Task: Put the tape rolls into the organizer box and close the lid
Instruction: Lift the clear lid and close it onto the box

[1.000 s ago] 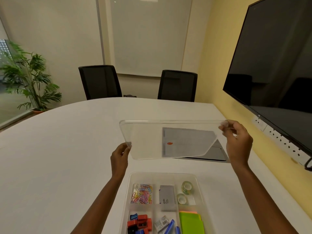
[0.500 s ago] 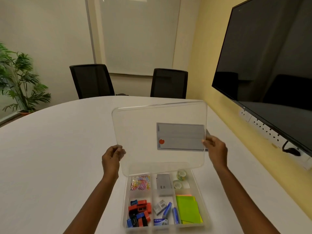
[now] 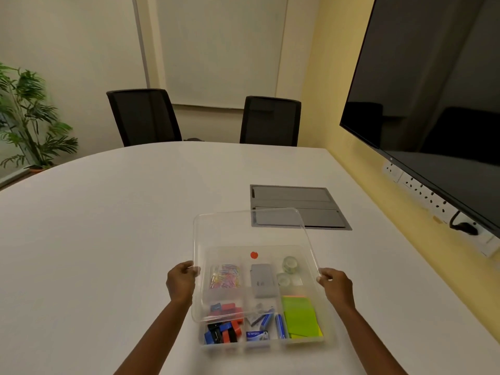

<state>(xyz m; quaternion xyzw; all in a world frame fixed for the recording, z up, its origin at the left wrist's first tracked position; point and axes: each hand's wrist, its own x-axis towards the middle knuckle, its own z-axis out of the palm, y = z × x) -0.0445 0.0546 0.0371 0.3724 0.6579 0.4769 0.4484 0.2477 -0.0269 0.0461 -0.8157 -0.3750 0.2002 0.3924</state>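
Room: a meeting room with a white oval table (image 3: 113, 226), two black chairs (image 3: 143, 116) at the far side, a plant (image 3: 24, 115) at left and a dark wall screen (image 3: 433, 90) at right.
Table detail: a grey hatch panel (image 3: 297, 207) is set in the table top, just behind the box.
Organizer box: the clear organizer box (image 3: 328, 334) stands on the table in front of the person, with no cover seated on it yet.
Tape rolls: two clear tape rolls (image 3: 289, 265) already lie in the far right compartment, one behind the other.
Other contents: coloured paper clips (image 3: 226, 276), a grey case (image 3: 262, 280), green sticky notes (image 3: 300, 318), red and blue small pieces (image 3: 221, 332).
Lid: half a second ago the clear lid (image 3: 243, 228) stood almost upright in front of the person; now it lies nearly flat and low over the box, pushed a little too far away, so the near row is uncovered.
Left hand: the left hand (image 3: 180, 282) pinches the left edge of the lid.
Right hand: the right hand (image 3: 336, 289) pinches the right edge.
Meaning: the tape step looks done; what remains is probably to pull the lid nearer, line up the corners and press it down.
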